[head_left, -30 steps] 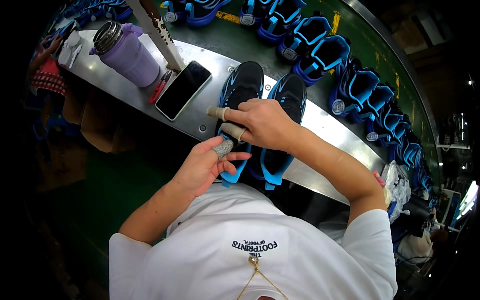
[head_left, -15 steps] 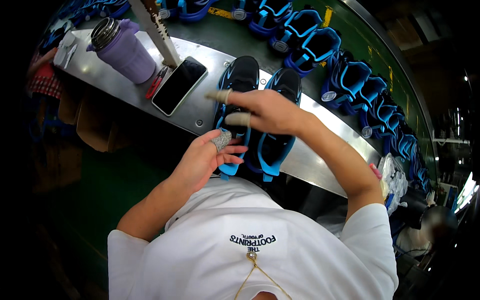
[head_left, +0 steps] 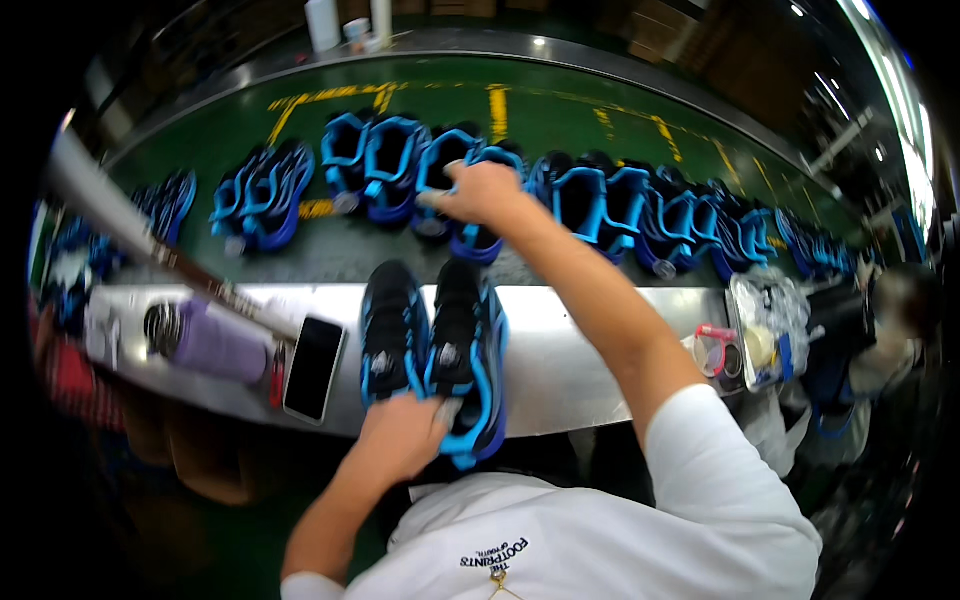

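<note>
Head view: left hand (head_left: 402, 440) grips the black-and-blue shoe pair (head_left: 435, 350) at six o'clock, right hand (head_left: 483, 192) closes on a belt shoe (head_left: 478, 235) at twelve, lifting clear likely next

This is a shoe factory floor. A long row of black-and-blue shoes (head_left: 560, 195) runs left to right along a green conveyor belt (head_left: 420, 105) marked with yellow lines, at the far side. Nearer, a metal workbench (head_left: 600, 350) carries one more pair of shoes (head_left: 435, 350).
</note>
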Demonstrator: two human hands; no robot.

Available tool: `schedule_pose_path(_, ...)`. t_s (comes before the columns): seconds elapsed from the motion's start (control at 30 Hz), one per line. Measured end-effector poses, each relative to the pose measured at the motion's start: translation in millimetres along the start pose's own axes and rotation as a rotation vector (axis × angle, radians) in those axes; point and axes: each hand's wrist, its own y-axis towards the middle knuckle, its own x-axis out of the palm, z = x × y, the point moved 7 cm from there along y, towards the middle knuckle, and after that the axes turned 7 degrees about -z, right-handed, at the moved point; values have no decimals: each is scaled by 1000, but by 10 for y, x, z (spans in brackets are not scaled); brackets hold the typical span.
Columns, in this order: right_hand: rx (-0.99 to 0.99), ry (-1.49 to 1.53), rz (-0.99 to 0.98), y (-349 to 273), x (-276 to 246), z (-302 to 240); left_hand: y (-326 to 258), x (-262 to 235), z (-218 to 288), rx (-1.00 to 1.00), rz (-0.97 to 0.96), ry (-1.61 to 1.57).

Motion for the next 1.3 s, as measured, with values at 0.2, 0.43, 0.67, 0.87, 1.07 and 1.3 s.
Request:
schedule_pose_path(0.2, 61, 52, 107, 590, 459, 387, 404, 142, 323, -154, -89, 31)
schedule_pose_path(0.43, -11, -48, 83, 27, 116, 1516, 610, -52, 524, -28, -15, -69)
schedule_pose_path(0.67, 168, -15, 167, -429, -383, 2755, 812, -685, 670, 383, 145, -399)
schedule_pose_path(0.87, 154, -24, 229, -444, -228, 2918, 1933, -1158, 228, 679, 521, -213)
schedule_pose_path(1.07, 106, -152, 220, -214, 28, 2830, 3274, -1606, -550, 191, 577, 130)
schedule_pose_path(1.3, 93, 63, 70, -49, 61, 2595, 3261, -1781, -411, -14, 495, 228)
